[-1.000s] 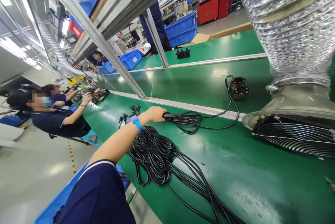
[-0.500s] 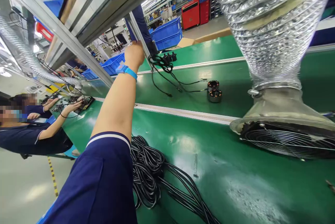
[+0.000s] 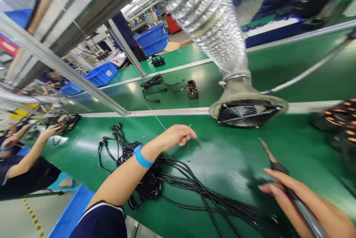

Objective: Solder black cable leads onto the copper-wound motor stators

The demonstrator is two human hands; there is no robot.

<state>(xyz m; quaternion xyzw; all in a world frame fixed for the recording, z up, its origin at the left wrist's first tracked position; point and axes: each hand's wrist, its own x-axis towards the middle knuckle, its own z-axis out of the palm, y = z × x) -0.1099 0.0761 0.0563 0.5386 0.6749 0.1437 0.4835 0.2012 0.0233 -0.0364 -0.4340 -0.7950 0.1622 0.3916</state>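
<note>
My left hand (image 3: 178,136) hovers over the near green belt (image 3: 222,156), a blue band on its wrist. Its fingers are pressed together, and a thin wire seems to be pinched in them. Under the forearm lies a big bundle of black cables (image 3: 155,178) that fans out to the right. My right hand (image 3: 303,201) at the bottom right grips a dark pen-like tool (image 3: 274,162) with a pointed tip aimed up and left. A copper-wound stator (image 3: 191,89) with its black cable (image 3: 152,82) lies on the far belt.
A round fan intake (image 3: 247,110) on a silver flexible duct (image 3: 205,15) hangs over the belt divider. More stators (image 3: 342,119) sit blurred at the right edge. A co-worker's arm (image 3: 27,156) reaches in at the left. Blue bins (image 3: 100,75) stand behind slanted aluminium frame bars (image 3: 69,71).
My left hand let go of the stator's cable on the far belt and came back over the near belt. The view swung right, and my right hand with the tool came into sight.
</note>
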